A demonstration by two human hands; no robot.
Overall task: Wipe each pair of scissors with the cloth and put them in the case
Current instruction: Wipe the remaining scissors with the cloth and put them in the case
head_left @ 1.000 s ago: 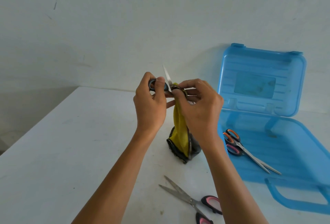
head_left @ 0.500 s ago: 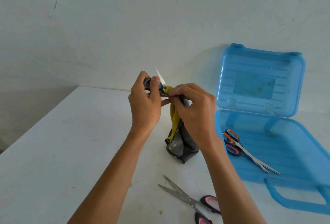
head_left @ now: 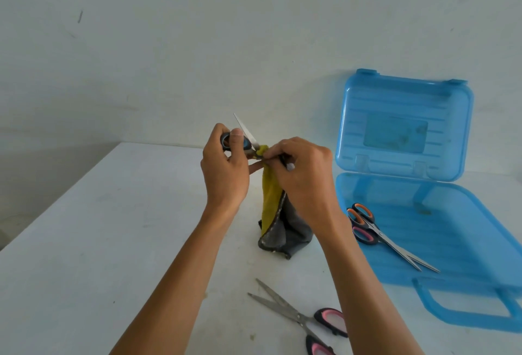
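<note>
Head view — left hand (head_left: 226, 176) round blue-handled scissors (head_left: 246, 132), right hand (head_left: 303, 178) in a pinch on cloth (head_left: 271, 195).

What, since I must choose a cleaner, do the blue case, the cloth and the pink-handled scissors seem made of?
Case: translucent glossy plastic, moulded ribs, light passing through. Cloth: soft fabric, yellow one face, grey the other; it hangs in folds. Pink-handled scissors: bare dull-grey metal blades; black handles likely plastic, pink lining perhaps rubbery.

Left hand (head_left: 224, 173) gripping blue-handled scissors (head_left: 245, 139) (blade up), right hand (head_left: 303, 175) pinching cloth (head_left: 272, 199) on them
</note>
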